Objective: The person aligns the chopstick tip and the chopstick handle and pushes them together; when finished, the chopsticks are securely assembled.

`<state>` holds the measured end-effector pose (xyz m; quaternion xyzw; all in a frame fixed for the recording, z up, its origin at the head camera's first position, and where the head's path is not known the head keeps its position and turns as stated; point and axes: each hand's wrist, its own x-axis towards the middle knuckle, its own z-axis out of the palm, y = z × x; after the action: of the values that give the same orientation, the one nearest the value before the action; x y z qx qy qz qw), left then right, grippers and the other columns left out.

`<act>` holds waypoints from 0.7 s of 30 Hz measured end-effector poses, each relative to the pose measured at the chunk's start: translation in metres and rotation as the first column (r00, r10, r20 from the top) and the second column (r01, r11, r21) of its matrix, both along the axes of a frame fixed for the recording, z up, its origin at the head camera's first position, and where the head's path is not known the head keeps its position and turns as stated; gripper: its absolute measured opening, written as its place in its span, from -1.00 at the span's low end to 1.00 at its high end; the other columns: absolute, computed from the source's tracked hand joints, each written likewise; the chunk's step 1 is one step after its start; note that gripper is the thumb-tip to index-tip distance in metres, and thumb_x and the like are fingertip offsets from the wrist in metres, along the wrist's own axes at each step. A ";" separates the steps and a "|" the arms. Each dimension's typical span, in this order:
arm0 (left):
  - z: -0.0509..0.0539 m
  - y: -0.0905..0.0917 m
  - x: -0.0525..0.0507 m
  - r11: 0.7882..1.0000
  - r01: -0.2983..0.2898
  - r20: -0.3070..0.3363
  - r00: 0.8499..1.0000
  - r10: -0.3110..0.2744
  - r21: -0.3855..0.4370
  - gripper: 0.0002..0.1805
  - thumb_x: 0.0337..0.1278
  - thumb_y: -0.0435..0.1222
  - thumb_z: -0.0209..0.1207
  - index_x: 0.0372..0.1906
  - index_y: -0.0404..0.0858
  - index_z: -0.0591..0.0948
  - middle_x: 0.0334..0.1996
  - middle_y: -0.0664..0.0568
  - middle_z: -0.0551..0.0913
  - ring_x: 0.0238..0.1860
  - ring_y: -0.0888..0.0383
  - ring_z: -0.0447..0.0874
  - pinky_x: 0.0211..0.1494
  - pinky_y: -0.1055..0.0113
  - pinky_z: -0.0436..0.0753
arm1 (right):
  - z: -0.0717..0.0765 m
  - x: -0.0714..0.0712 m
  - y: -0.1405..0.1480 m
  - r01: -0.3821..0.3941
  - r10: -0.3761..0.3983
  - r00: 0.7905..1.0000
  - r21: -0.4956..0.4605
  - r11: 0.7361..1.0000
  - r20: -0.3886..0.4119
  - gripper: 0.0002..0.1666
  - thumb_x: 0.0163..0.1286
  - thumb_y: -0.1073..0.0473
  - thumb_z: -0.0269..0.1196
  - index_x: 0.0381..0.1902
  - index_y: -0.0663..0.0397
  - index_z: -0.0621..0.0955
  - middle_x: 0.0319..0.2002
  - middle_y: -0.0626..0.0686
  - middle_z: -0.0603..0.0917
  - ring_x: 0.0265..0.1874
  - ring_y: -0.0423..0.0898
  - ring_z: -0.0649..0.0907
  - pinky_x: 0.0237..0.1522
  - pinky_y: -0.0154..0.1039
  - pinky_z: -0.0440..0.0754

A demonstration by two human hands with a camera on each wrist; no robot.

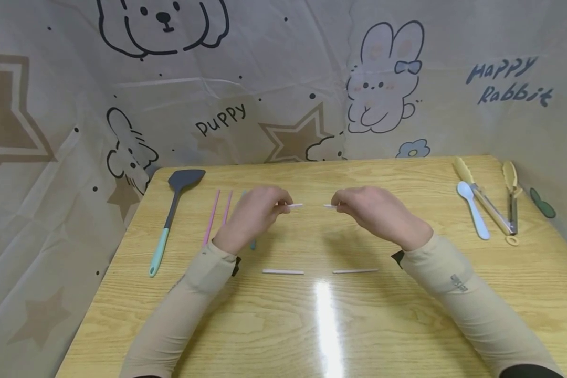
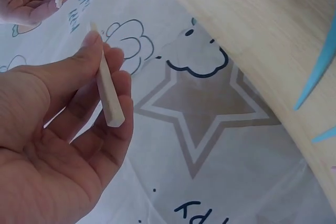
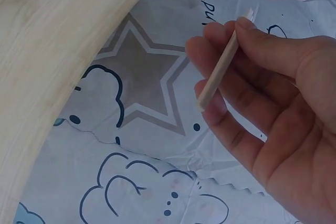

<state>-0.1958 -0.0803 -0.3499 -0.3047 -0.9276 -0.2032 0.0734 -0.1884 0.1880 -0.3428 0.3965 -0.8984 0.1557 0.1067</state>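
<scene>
Toward the far edge of the surface, the left hand pinches one pale stick and the right hand another stick, not yet laid, while two similar sticks lie nearer the front edge.

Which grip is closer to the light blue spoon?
Right. The right grip is left of the light blue spoon, apart from it; the left grip is much farther left.
</scene>
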 end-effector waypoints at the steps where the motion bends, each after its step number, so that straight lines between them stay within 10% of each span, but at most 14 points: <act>1: 0.001 0.000 0.001 1.000 -0.003 -0.012 1.000 0.003 0.011 -0.92 0.15 -0.36 0.37 -0.25 -0.24 0.77 -0.30 0.05 0.74 -0.32 0.18 0.66 -0.25 0.31 0.63 | 0.001 0.000 -0.001 0.002 -0.002 1.000 -0.002 1.000 -0.008 -0.91 0.33 0.31 0.33 -0.22 0.04 0.68 -0.30 -0.07 0.73 -0.45 -0.17 0.66 -0.43 -0.16 0.64; 21: 0.017 0.009 0.011 0.996 0.028 -0.136 0.991 -0.015 0.088 -0.88 0.14 -0.33 0.36 -0.20 -0.23 0.75 -0.31 0.06 0.71 -0.37 0.22 0.58 -0.36 0.38 0.57 | 0.018 0.001 -0.013 -0.024 0.018 0.994 -0.049 0.999 -0.103 -0.84 0.29 0.31 0.37 -0.19 0.00 0.68 -0.28 -0.07 0.74 -0.52 -0.16 0.63 -0.57 -0.21 0.58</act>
<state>-0.1852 -0.0708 -0.3326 -0.3241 -0.9072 -0.2244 0.1473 -0.1874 0.1754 -0.3245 0.4106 -0.8833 0.1588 0.1611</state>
